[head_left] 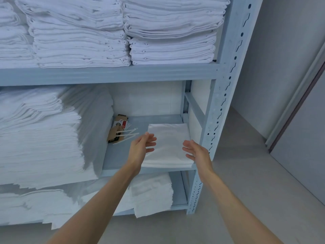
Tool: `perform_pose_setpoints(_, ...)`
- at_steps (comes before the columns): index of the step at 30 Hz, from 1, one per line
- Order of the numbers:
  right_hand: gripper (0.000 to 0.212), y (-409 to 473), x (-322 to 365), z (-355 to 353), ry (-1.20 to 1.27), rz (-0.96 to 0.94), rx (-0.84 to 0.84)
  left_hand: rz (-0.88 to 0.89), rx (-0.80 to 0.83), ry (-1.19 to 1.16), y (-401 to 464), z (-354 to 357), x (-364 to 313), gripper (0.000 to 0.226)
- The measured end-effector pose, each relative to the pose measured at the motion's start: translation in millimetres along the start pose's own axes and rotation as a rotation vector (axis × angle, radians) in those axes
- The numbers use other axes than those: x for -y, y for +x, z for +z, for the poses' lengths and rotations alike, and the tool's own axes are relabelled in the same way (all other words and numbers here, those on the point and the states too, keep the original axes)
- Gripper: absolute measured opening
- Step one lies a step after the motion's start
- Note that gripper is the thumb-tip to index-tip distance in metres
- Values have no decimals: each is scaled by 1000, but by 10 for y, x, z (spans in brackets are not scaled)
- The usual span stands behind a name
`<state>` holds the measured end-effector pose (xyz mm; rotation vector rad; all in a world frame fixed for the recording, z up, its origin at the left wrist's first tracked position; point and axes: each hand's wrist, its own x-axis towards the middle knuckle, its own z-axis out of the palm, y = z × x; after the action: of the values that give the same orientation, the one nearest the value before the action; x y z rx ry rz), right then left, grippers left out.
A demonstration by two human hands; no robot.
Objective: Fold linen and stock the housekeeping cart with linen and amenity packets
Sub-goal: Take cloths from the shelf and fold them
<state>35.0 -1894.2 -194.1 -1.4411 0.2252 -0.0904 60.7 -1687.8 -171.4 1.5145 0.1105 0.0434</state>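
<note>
A small stack of folded white linen [168, 143] lies flat on the right end of the middle shelf [121, 155] of a pale blue metal rack. My left hand [141, 147] hovers at the linen's left edge, fingers straight and pointing right, holding nothing. At the linen's right front corner is my right hand [195, 151], palm turned inward with fingers relaxed and empty. Both hands flank the linen; whether they touch it is unclear.
Tall piles of folded white linen [44, 138] fill the left of the middle shelf, with more on the top shelf [123, 32] and bottom shelf [151, 191]. A brown cardboard packet [117, 129] and white cable ties [125, 135] lie behind my left hand. The rack's post [216, 120] stands right.
</note>
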Motion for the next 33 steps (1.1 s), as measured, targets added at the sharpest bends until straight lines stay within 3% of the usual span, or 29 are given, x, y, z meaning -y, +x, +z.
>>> perform_pose_setpoints(10, 32, 550, -329, 158, -21, 127, 2, -133, -63, 25, 580, 17, 431, 35)
perform_pose_setpoints(17, 17, 1229, -505, 457, -34, 199, -28, -212, -40, -18, 1425, 17, 672, 37)
perform_pose_setpoints(25, 25, 1961, -784, 639, -45, 297, -115, -278, -4, -30, 2230, 53, 917, 33)
perform_pose_setpoints(30, 27, 2199, -1062, 539, -31, 425, -177, -396, 6, -53, 2493, 114, 1229, 30)
perform_pose_setpoints(33, 19, 2275, -1297, 414, -84, 594, -222, -525, -11, -74, 2541, 152, 1478, 27)
